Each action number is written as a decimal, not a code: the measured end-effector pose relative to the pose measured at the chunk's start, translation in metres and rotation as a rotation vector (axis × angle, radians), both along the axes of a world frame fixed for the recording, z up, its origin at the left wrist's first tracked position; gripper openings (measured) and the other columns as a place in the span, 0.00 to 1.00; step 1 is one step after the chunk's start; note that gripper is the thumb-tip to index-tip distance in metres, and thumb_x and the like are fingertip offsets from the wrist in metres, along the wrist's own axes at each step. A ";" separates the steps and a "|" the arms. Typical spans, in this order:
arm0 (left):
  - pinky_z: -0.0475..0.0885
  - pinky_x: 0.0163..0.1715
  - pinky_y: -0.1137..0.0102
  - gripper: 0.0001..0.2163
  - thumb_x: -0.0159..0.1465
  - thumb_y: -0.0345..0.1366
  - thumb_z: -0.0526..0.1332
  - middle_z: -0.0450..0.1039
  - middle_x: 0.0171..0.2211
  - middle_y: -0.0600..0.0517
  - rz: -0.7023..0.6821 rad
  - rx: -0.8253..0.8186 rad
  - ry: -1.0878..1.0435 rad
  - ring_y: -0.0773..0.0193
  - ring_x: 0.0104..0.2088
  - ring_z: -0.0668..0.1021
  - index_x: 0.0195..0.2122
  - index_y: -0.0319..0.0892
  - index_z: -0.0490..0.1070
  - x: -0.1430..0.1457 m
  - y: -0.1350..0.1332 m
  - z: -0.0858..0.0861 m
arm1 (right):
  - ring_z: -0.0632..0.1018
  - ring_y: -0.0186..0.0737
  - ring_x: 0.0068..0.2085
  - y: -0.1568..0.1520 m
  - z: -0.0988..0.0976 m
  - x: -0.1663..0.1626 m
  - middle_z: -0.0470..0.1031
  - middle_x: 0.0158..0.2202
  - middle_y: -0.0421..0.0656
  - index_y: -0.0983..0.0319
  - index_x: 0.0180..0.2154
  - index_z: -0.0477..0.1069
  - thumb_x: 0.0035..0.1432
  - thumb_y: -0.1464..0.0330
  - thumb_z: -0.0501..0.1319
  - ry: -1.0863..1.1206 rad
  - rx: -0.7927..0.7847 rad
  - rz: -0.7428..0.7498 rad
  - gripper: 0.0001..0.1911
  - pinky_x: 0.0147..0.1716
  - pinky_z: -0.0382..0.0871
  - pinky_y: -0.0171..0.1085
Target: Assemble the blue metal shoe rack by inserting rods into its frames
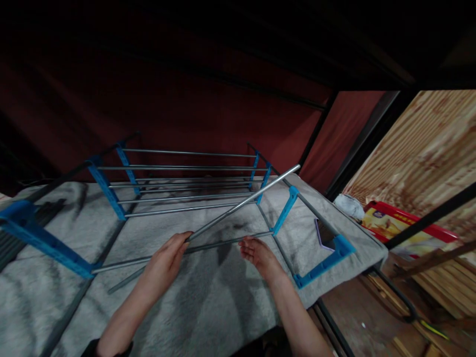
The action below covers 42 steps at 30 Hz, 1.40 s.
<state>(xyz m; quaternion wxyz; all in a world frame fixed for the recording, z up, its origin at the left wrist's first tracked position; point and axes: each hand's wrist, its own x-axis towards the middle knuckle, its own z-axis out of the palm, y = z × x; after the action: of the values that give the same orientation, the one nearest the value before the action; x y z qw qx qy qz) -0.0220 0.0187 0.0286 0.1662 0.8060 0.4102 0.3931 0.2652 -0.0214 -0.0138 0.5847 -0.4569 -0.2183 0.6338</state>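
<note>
My left hand (169, 260) is closed around a loose metal tube (245, 201), which slants up to the right across the rack; its lower end sticks out behind my wrist. To the right, my right hand (258, 253) has its fingers apart and curled, with nothing in them, close to a fixed crossbar (211, 244). That bar joins a blue bracket (285, 212) on the right to a blue bracket (55, 243) on the left. Behind it, several metal bars (186, 209) span more blue brackets (107, 191). Another blue bracket (325, 263) is at the right front.
The rack lies on a grey fleece cover (208, 307). A phone (325, 234) lies inside the right side of the frame. At left is a bundle of dark tubes (15, 245). Beyond the right edge are a red box (405, 228), black metal posts (368, 144) and wooden slats (446, 280).
</note>
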 end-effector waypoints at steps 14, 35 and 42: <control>0.70 0.48 0.61 0.16 0.67 0.43 0.48 0.75 0.44 0.46 0.000 -0.133 0.225 0.55 0.45 0.77 0.48 0.46 0.70 -0.012 0.005 -0.027 | 0.80 0.37 0.37 0.005 0.028 0.024 0.80 0.35 0.43 0.59 0.36 0.73 0.48 0.69 0.66 0.122 0.162 -0.273 0.11 0.45 0.74 0.40; 0.67 0.44 0.59 0.17 0.65 0.45 0.48 0.75 0.40 0.47 0.108 -0.151 0.417 0.52 0.40 0.76 0.43 0.45 0.73 -0.026 0.006 -0.030 | 0.79 0.34 0.32 0.009 0.000 0.040 0.76 0.27 0.39 0.58 0.27 0.67 0.50 0.65 0.70 0.046 0.146 -0.412 0.12 0.41 0.78 0.37; 0.65 0.45 0.54 0.14 0.64 0.40 0.50 0.77 0.38 0.45 0.343 -0.047 0.506 0.46 0.42 0.77 0.40 0.43 0.72 -0.045 0.003 -0.029 | 0.77 0.34 0.28 0.013 -0.007 0.050 0.73 0.23 0.38 0.58 0.28 0.67 0.52 0.67 0.68 0.120 0.028 -0.464 0.10 0.38 0.79 0.38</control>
<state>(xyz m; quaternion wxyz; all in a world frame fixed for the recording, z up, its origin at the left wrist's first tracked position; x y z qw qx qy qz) -0.0675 0.0212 -0.0007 0.0086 0.7933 0.5776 0.1925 0.3155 -0.0087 -0.0211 0.7328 -0.4483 -0.0809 0.5054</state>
